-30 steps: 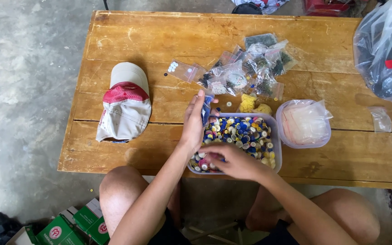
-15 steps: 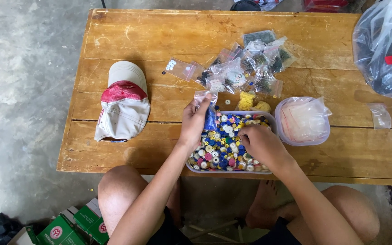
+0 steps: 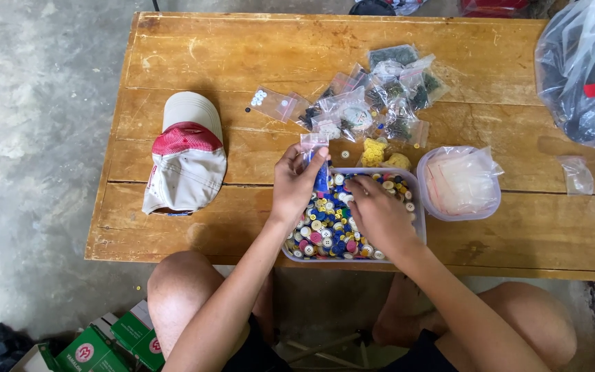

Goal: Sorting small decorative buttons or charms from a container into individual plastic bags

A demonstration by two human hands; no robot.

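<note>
L hand [image 3: 296, 180] still pinching small bag [image 3: 315, 146], R hand [image 3: 374, 210] fingers now curled, deeper in button tub [image 3: 418, 207].

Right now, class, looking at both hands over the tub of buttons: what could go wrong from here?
1. The button tub sits at the table's near edge; a nudge might tip it off.
2. The left hand holds a small bag over the tub, so buttons may miss it.
3. The right hand could flick buttons out.

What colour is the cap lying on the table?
The cap is beige with a red band across its middle; the head view shows it plainly.
</note>
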